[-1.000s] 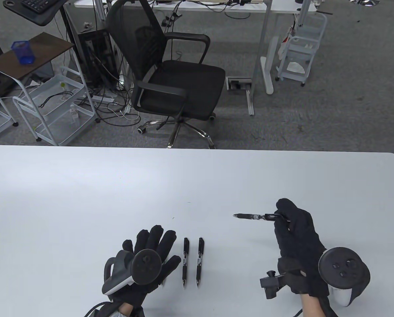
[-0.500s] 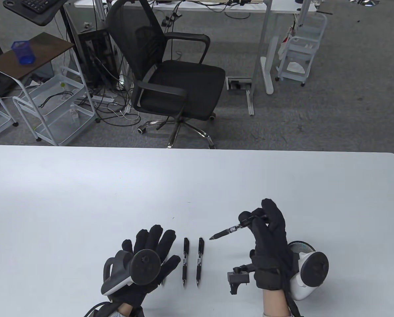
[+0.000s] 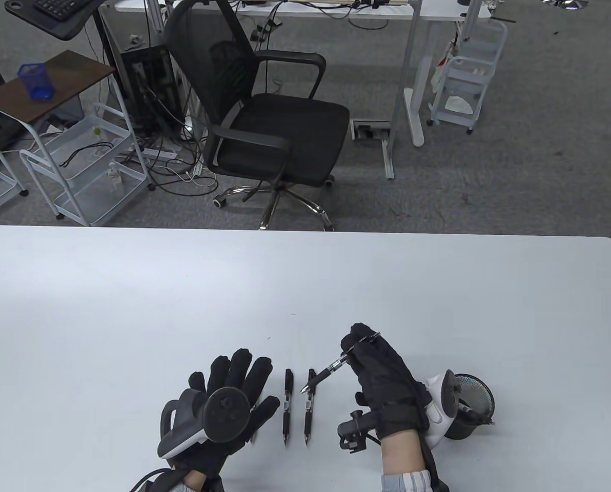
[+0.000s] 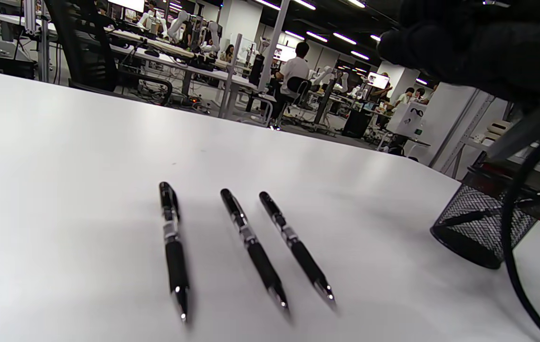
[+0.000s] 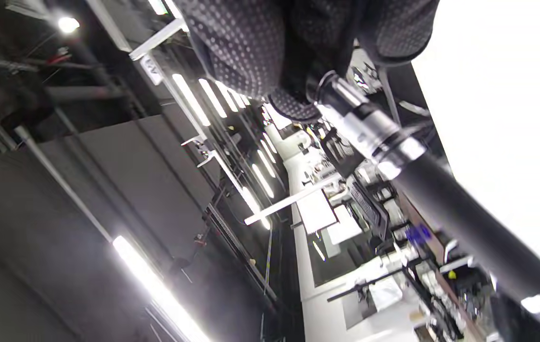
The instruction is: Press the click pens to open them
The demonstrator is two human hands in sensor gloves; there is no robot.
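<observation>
My right hand point(image 3: 359, 348) grips a black click pen point(image 3: 336, 366), its tip slanting down-left just above the two pens lying on the white table point(image 3: 131, 307). The right wrist view shows my fingers point(image 5: 251, 42) around the held pen's barrel point(image 5: 393, 147). Two black pens point(image 3: 287, 405) point(image 3: 310, 405) lie side by side, tips toward me. My left hand point(image 3: 233, 374) rests flat on the table with fingers spread, just left of them. The left wrist view shows three pens in a row point(image 4: 173, 247) point(image 4: 253, 249) point(image 4: 296, 247).
A black mesh pen cup point(image 3: 469, 405) stands at the near right, behind my right wrist; it also shows in the left wrist view point(image 4: 483, 223). A black office chair point(image 3: 264, 118) stands beyond the table's far edge.
My right hand has moved left and nearer with the pen, swinging its tip from pointing left to slanting down toward the lying pens. The mesh cup is uncovered. The left hand has not moved.
</observation>
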